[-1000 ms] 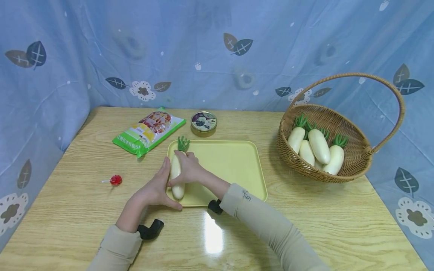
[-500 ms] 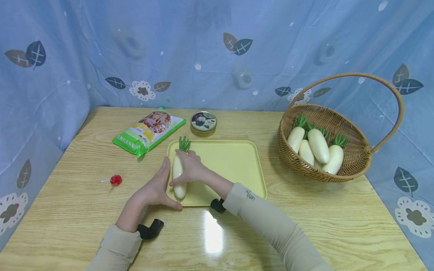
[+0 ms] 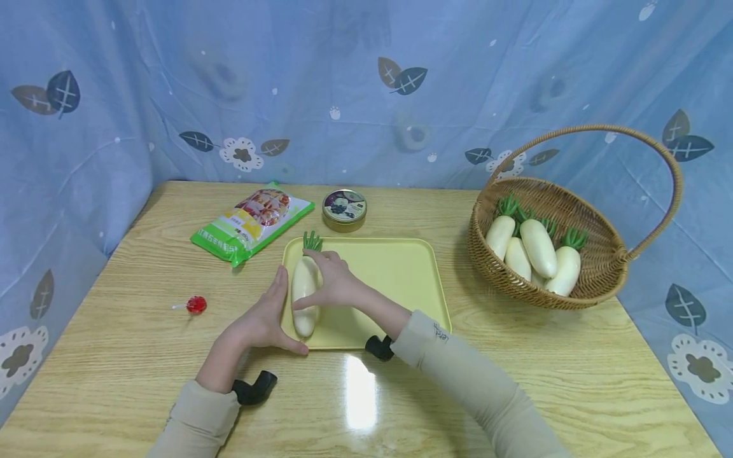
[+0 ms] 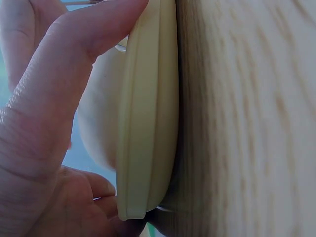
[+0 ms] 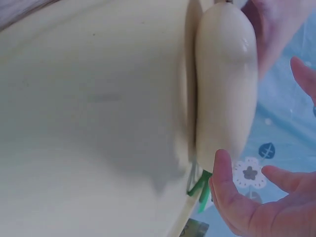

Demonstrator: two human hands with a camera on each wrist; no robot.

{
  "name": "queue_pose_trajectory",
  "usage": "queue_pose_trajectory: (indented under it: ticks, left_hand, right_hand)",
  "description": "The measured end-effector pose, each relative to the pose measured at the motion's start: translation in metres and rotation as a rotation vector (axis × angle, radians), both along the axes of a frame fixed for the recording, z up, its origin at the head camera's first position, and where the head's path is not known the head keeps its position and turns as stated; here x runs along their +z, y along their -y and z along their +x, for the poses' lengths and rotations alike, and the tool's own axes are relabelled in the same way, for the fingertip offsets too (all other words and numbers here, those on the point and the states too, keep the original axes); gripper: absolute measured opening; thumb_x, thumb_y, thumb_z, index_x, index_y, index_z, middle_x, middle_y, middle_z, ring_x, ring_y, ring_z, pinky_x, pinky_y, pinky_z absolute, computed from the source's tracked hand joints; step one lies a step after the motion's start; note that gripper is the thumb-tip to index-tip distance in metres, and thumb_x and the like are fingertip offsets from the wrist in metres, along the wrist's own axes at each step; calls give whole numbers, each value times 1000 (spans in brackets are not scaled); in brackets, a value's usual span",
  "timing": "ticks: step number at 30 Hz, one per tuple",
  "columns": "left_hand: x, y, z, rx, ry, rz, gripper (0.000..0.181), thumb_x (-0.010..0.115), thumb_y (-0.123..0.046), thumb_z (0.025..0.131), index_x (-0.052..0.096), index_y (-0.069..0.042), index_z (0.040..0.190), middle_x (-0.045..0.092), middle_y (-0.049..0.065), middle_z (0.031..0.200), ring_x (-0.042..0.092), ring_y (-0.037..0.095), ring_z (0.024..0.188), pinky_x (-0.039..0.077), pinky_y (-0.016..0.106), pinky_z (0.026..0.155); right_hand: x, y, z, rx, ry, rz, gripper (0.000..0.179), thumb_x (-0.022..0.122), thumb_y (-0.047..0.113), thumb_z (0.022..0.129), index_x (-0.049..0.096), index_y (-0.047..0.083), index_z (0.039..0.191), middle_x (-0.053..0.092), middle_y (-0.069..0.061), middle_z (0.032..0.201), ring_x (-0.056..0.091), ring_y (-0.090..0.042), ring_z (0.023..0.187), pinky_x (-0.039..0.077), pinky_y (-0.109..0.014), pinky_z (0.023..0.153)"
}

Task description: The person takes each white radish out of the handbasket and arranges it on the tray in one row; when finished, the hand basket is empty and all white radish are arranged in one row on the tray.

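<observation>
A white radish (image 3: 305, 296) with a green top lies lengthwise along the left side of the yellow tray (image 3: 395, 280). My right hand (image 3: 336, 283) is over its right side, thumb and fingers spread apart. In the right wrist view one fingertip (image 5: 223, 155) overlaps the radish near its leafy end, while the thumb stands off it. My left hand (image 3: 260, 318) rests against the tray's front-left corner. Its fingers lie fairly straight along the left edge and its thumb (image 4: 106, 29) reaches the rim.
A wicker basket (image 3: 621, 267) with several white radishes stands at the right. A green-and-white food packet (image 3: 254, 219) and a round tin (image 3: 343, 210) are at the back. A red lollipop (image 3: 196, 305) lies to the left.
My right hand has spread its thumb and fingers off the radish and shifted slightly right. The radish has shifted slightly right on the tray. The left hand has stayed put.
</observation>
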State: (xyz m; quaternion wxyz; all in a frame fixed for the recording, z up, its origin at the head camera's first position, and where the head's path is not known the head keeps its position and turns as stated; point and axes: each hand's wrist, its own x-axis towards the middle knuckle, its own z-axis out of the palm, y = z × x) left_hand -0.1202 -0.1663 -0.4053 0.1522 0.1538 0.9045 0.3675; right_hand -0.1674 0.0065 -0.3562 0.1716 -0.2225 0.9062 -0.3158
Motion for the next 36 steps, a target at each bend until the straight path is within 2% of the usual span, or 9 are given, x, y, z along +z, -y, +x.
queue_pose_trajectory:
  ticks: [9,16,19,29,36]
  left_hand:
    - [0,0,0,-3,-10,-20,150,89,-45,45,-15,6,141,-15,26,147,-5,39,135,11,53,107]
    - [0,-1,0,2,4,-13,150,89,-43,45,-15,5,141,-15,24,148,-5,38,135,12,52,107]
    - [0,-1,0,7,3,-14,150,89,-43,44,-14,5,141,-14,25,147,-4,39,135,12,52,107]
    - [-1,2,1,5,-2,10,149,90,-40,45,-15,5,141,-16,25,147,-6,39,135,10,53,107]
    - [-2,1,0,9,2,6,150,90,-42,45,-15,4,141,-16,23,148,-6,37,136,10,52,108]
  right_hand:
    - [11,-18,1,15,0,-50,99,80,40,67,24,17,145,30,-16,142,30,-32,129,35,-49,98]
    - [19,-33,4,18,17,-143,96,80,33,68,25,15,145,31,-15,142,44,-35,117,43,-41,91]
    - [22,-38,6,15,17,-168,95,80,33,68,27,15,144,31,-15,141,46,-36,114,44,-41,89]
    - [34,-60,13,-36,8,-214,90,81,31,68,31,22,143,33,-5,142,45,-27,112,49,-33,77]
    - [43,-83,18,-55,2,-224,89,80,31,69,31,24,143,33,-4,141,44,-25,113,48,-37,80]
